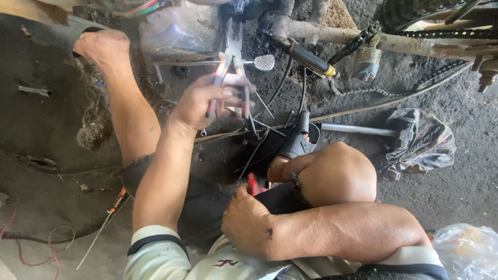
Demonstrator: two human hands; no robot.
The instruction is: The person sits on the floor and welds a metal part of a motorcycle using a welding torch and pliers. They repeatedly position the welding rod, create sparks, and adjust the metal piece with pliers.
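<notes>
My left hand [207,101] is raised over the dark ground and grips a pair of pliers [232,49] by its red and orange handles, jaws pointing away from me toward a small oval metal piece [264,62]. Thin steel wires [264,124] fan out under this hand. My right hand [246,220] rests low against my lap with its fingers curled under; a short red handle [253,184] shows just above it, and whether the hand holds it is hidden. My bent knee [337,176] and black sandal [298,140] lie between the two hands.
A hammer [363,129] lies on a crumpled grey rag [430,145] to the right. A rusty frame tube [415,46], chain [363,36] and black-gripped peg [311,59] cross the top. A screwdriver [116,202] lies at left; plastic bags [467,249] at lower right.
</notes>
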